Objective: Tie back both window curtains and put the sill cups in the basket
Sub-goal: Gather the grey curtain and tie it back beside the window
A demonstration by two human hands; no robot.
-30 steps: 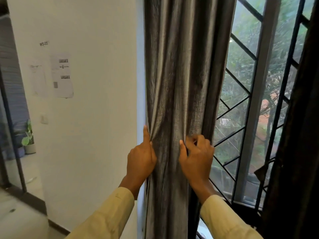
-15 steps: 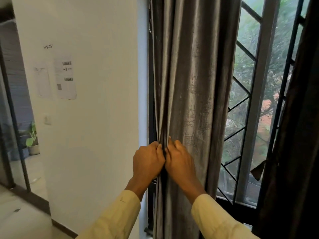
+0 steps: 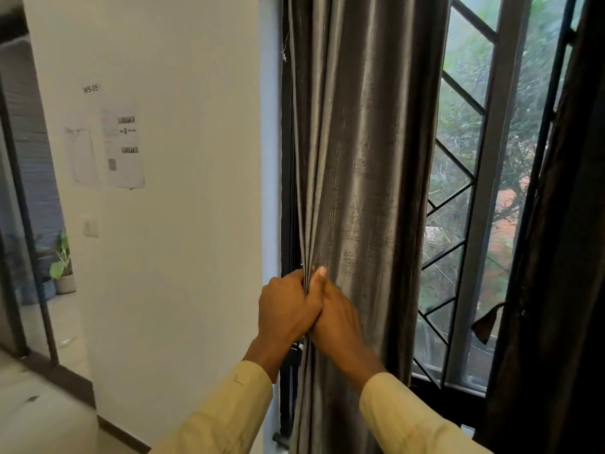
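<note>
The grey left curtain hangs gathered in folds against the left side of the window. My left hand and my right hand press together at its left edge at about waist height, both closed on the bunched fabric. The dark right curtain hangs at the far right, with a small tassel sticking out from its edge. No cups and no basket are in view. Whether a tie-back is in my hands is hidden.
A black window frame runs beside the white wall, which carries taped papers and a switch. Window grille bars cross the glass. A potted plant stands beyond a glass partition at left.
My hands moved from apart, around the curtain's width, to together at its left edge, pulling the folds leftward. The view shifted slightly, showing more of the black frame.
</note>
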